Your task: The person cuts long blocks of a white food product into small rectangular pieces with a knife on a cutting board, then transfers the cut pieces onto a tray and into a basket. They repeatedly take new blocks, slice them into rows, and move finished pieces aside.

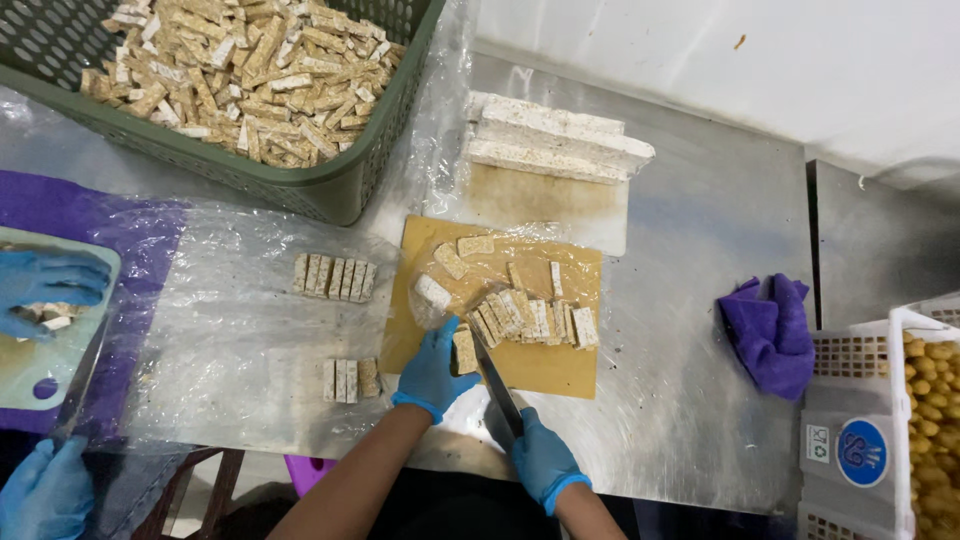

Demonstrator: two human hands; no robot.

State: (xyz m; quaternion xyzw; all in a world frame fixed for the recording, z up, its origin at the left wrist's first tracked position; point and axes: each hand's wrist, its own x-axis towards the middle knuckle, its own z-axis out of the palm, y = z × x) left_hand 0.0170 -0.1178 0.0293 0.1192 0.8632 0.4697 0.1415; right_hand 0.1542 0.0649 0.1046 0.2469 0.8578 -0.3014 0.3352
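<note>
My left hand [432, 368], in a blue glove, presses on a pale tempeh piece [464, 350] at the front of a tan cutting board [545, 368]. My right hand [541, 459], also gloved, grips a knife [495, 382] whose blade rests beside that piece. A row of cut slices [530, 320] lies across the board, with a few loose pieces [450, 260] behind it. Uncut white slabs [555, 140] are stacked at the back of the steel table [700, 230].
A green basket [330, 190] full of cut sticks sits at the back left. Two small rows of slices [334, 277] lie on clear plastic sheet. Another person's gloved hands [50, 285] work at far left. A purple cloth [768, 330] and a white crate [860, 440] are on the right.
</note>
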